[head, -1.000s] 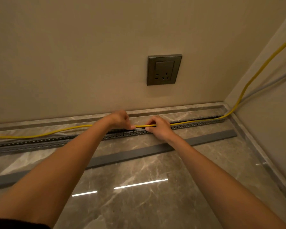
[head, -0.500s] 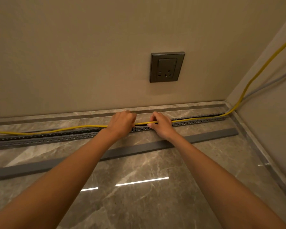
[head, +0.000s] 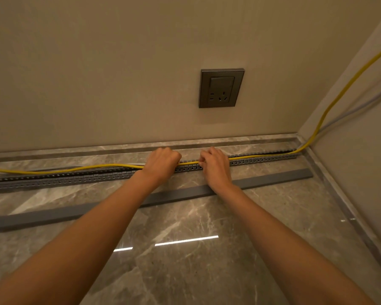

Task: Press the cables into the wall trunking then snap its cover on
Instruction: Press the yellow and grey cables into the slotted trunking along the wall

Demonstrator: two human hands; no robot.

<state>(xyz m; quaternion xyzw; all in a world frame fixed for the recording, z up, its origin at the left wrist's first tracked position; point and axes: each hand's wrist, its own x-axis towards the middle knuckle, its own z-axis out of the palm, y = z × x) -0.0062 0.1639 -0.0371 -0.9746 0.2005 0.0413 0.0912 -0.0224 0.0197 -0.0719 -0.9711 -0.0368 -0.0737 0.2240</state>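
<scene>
Down at the foot of the wall, a person's two hands meet over the trunking (head: pixel 64 179), a long grey strip with little slots that lies on the floor (head: pixel 185 260). The left hand (head: pixel 163 162) is curled like a fist. Its grip looks closed round the yellow cable (head: pixel 97 166), which goes in one side of the fist and comes out the other. The right hand (head: pixel 216 167) is just beside it, and its grip pinches the same cable with the fingertips (head: pixel 202 160).

To the right of the hands the yellow cable lies inside the trunking, all the way to the corner, where it climbs the side wall. To the left of the hands it is not in. It lies loose on the floor between the trunking and the wall. A grey cable (head: pixel 350 112) runs beside the yellow one, but how much of it sits in the trunking is too hard to see.

So the step in hand seems to be the first one, pushing the cables in, and it looks about half done. The next move likely calls for pressing down here, then working to the left bit by bit until the loose part goes in. The cover (head: pixel 273 180) lies flat on the floor on the person's side of the trunking, not touching it. It should wait until the cables are tucked in.
</scene>
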